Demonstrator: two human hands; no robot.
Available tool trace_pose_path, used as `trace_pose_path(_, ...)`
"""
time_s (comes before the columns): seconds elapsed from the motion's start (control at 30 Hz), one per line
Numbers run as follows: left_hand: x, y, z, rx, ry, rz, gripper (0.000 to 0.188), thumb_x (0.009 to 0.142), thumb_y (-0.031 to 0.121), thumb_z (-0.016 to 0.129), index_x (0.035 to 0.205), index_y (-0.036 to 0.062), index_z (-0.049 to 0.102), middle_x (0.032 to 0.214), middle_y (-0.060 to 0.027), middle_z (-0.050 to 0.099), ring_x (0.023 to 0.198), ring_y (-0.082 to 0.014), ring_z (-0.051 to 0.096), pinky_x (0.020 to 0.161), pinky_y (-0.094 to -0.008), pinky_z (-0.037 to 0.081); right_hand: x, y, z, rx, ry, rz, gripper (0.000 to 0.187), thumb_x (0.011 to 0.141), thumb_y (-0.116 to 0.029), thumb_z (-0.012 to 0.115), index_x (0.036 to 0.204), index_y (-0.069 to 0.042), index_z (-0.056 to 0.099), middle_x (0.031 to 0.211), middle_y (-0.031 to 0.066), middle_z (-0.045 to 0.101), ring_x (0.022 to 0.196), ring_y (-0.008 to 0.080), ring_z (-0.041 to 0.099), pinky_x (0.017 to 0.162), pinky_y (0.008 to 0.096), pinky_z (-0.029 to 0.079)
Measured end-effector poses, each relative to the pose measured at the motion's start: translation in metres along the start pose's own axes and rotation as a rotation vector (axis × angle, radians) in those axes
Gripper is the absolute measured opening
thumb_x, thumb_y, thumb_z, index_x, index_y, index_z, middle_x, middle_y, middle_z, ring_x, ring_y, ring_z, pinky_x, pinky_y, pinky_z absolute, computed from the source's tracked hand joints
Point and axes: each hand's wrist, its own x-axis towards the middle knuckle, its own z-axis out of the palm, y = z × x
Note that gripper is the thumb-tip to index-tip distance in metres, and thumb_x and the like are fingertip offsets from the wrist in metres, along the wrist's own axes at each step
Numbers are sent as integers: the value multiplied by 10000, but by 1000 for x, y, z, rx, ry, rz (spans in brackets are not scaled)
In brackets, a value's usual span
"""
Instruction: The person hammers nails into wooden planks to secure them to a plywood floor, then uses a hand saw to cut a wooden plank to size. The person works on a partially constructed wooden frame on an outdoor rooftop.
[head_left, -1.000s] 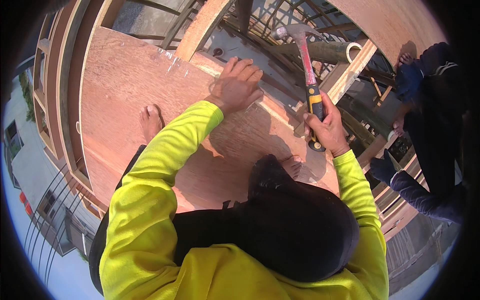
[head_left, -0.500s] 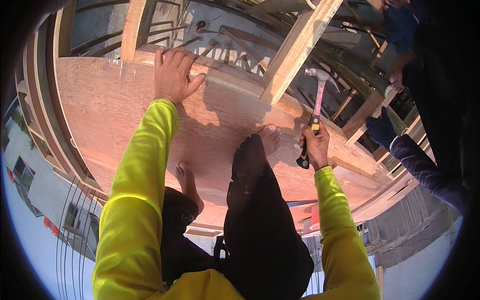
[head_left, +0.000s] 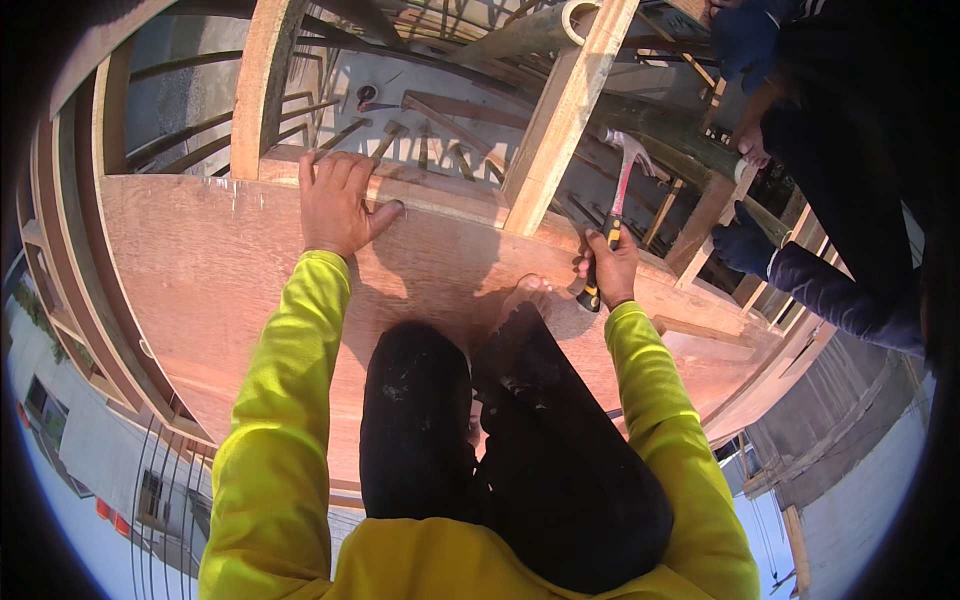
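Observation:
My left hand (head_left: 342,205) lies flat with its fingers apart on the far edge of a reddish plywood sheet (head_left: 190,260), the fingertips reaching the timber batten (head_left: 430,195) along that edge. In my right hand (head_left: 612,268) is a claw hammer (head_left: 622,190), gripped by its black and yellow handle. The hammer's metal head points away from me, over the gap beyond the batten. My bare foot (head_left: 528,292) rests on the plywood between my hands, and my dark-trousered knees are bent.
Upright timber pieces (head_left: 570,110) rise along the far edge. Beyond them a drop shows poles and scattered wood below. At the right, a co-worker's dark gloved hand (head_left: 742,240) is near the timber frame (head_left: 705,225). Curved framing (head_left: 75,240) borders the left side, with buildings outside.
My knees have come up and forward over the plywood as my body lowers. The hammer stays in my right hand, and my left hand keeps its place on the edge.

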Motion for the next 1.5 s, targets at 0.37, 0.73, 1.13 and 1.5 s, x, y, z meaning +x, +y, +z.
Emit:
trace_pose_path(0.37,-8,-1,6,-53,-19,-52,650,793,560,752,1201,61,671,1202,-93,650,1228,-281,553,1188,-564,267,4,1,3,-164,52,-37,166,954,-99,676,974,-66,514,634,40,557,438,145,553,388,314,465)
trace_pose_path(0.73,0,-3,6,-66,-2,-120,542,817,554,732,1070,76,714,1123,-57,661,1183,-261,566,1157,-537,299,-49,22,3,-266,133,-259,173,1007,-175,667,1083,-81,543,661,2,563,490,91,533,435,247,418)
trace_pose_path(1.13,27,-4,-7,108,-278,-101,533,868,592,652,1017,92,760,1050,-69,737,1072,-232,659,1045,-474,381,-85,-87,58,-675,-479,-150,721,1053,-46,489,1677,-198,162,859,1,529,628,63,515,553,229,484)
trace_pose_path(1.5,31,-15,-4,43,-296,-78,571,891,622,618,986,81,775,1001,-96,740,1051,-249,657,1023,-494,375,-79,-126,94,-756,-473,73,725,1039,-102,506,1674,-164,162,763,9,559,548,91,535,525,274,484)
